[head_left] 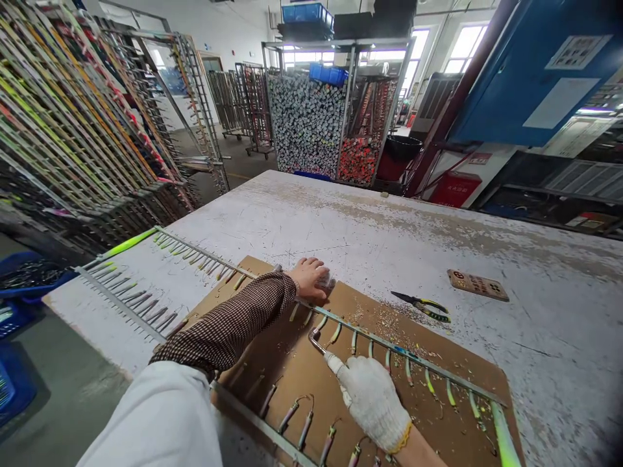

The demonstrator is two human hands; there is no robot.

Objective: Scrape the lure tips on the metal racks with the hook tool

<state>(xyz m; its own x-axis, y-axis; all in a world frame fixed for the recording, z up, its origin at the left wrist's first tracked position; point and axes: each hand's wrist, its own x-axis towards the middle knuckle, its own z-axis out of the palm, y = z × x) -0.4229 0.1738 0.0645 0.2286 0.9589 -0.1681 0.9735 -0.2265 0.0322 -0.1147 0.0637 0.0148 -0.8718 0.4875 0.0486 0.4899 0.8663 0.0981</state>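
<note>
My right hand, in a white knitted glove with a yellow cuff edge, is closed around an L-shaped socket wrench. The wrench's bent head points up toward a row of pale green hooks on the metal rack frame. My left hand, bare below a brown checked sleeve, reaches across the frame's upper bar. Its thumb stands apart from the fingers, and the fingertips are slightly blurred. Beneath the frame lies a sheet of brown cardboard. Paint-coated hooks with bent wires line the nearer bar.
Black-and-yellow pliers and a marked tan plate lie on the worn white table. Paint chips are scattered over the cardboard. Tall racks stand at left, above blue baskets. Stacked square bars fill a shelf behind.
</note>
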